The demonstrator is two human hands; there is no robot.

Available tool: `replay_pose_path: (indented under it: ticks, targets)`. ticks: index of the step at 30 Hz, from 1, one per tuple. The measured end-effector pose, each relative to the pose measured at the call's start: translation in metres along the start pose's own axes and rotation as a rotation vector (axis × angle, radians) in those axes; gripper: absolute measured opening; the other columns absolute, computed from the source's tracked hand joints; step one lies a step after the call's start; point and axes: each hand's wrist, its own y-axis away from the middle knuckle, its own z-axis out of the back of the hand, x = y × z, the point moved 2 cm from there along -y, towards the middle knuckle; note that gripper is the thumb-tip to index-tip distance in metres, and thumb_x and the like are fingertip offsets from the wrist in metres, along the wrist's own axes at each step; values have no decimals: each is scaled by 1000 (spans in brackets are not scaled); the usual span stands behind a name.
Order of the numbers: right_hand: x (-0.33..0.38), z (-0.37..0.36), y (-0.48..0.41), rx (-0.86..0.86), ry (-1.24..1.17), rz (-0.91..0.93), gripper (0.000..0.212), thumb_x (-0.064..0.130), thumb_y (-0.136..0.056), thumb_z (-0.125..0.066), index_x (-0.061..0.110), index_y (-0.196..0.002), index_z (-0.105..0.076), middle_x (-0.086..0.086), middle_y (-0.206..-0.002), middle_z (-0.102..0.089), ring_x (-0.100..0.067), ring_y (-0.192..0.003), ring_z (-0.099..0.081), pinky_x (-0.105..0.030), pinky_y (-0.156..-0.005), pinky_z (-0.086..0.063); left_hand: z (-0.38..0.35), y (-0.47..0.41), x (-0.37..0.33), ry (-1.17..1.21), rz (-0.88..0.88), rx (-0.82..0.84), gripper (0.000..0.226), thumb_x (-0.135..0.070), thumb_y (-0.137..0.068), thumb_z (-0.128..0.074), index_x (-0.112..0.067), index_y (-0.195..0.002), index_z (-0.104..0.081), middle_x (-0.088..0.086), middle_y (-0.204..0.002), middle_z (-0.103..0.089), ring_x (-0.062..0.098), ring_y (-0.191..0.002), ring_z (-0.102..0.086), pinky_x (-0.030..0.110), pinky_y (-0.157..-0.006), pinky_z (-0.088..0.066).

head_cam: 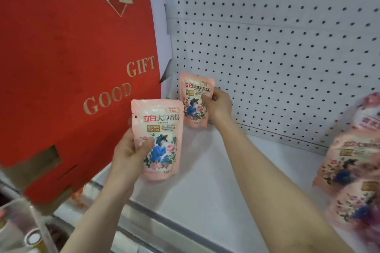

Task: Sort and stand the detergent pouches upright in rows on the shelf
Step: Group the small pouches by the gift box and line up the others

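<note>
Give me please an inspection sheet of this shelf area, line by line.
Surface: white shelf, bare in the middle.
Job's things: far pouch upright at the back left corner; near pouch held upright before it; blurred pouch pile lying at the right.
Clutter: nothing seen.
Hands: left hand grips the near pouch; right hand holds the far pouch by its right edge.
Cables: nothing seen.
Surroundings: white pegboard behind; red gift box at the left; blurred items below.
</note>
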Motion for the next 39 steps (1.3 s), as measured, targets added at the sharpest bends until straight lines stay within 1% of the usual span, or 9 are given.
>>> replay_pose_path:
  ticks: [8, 12, 15, 18, 22, 24, 26, 32, 39]
  targets:
    - [-19, -17, -20, -6, 96, 18, 22, 13, -88, -62, 16, -109, -64, 2, -101, -71, -19, -93, -67, -46, -87, -54, -3, -26, 5, 8, 16, 46, 31, -4, -91, -59, -19, -118, -60, -1, -105, -74, 19, -94, -72, 42, -77, -59]
    - [26, 17, -6, -191, 163, 355, 28, 20, -91, -63, 22, -118, -61, 7, -107, -67, -9, -97, -62, -33, -88, -51, -10, -33, 8, 16, 22, 89, 30, -2, -91, -58, -17, -118, -60, 1, -104, -75, 21, -92, -73, 38, -73, -61]
    - [65, 29, 19, 211, 222, 439, 18, 30, -95, -60, 23, -109, -69, 12, -105, -70, 2, -93, -62, -14, -80, -48, -20, -43, 8, 18, 7, 164, 31, 0, -91, -58, -15, -119, -59, 4, -108, -74, 24, -96, -72, 43, -80, -58]
    - [65, 25, 30, 562, 350, 335, 13, 27, -90, -69, 17, -96, -75, 1, -92, -75, -12, -85, -68, -32, -83, -53, -32, -55, 10, -3, 1, 246, 32, -2, -92, -58, -15, -121, -57, 5, -111, -72, 24, -99, -71, 44, -83, -58]
    - [54, 22, 16, 411, 325, 303, 5, 19, -88, -70, 17, -87, -74, 0, -87, -74, -20, -87, -69, -41, -84, -54, -42, -77, 22, -140, -96, 163, 31, -3, -88, -65, -16, -114, -53, 2, -110, -67, 23, -105, -65, 34, -82, -55]
    - [51, 15, 4, 325, 429, 327, 10, 22, -90, -66, 16, -92, -73, -2, -89, -73, -23, -87, -67, -40, -82, -53, -44, -86, 29, -319, -170, 91, 46, -6, -85, -69, -17, -125, -49, -2, -122, -58, 16, -107, -58, 26, -84, -48]
    - [47, 6, -9, 242, 533, 353, 15, 26, -93, -61, 16, -98, -71, -4, -93, -73, -26, -90, -64, -40, -81, -51, -47, -92, 33, -511, -238, 86, 53, -8, -87, -67, -18, -134, -46, -3, -131, -49, 12, -110, -52, 30, -92, -46]
    - [35, -14, -28, 148, 678, 459, 19, 24, -98, -51, 11, -102, -65, -6, -95, -69, -28, -91, -58, -38, -74, -47, -71, -97, 43, -830, -409, 372, 52, -6, -93, -55, -18, -142, -44, 0, -149, -39, 15, -135, -40, 18, -107, -28]
    - [27, -13, -30, 96, 731, 487, 28, 25, -97, -54, 18, -123, -61, -3, -114, -67, -26, -106, -56, -35, -80, -43, -74, -108, 53, -972, -366, 465, 64, -9, -96, -50, -25, -152, -24, -5, -161, -14, 18, -145, -23, 25, -114, -23]
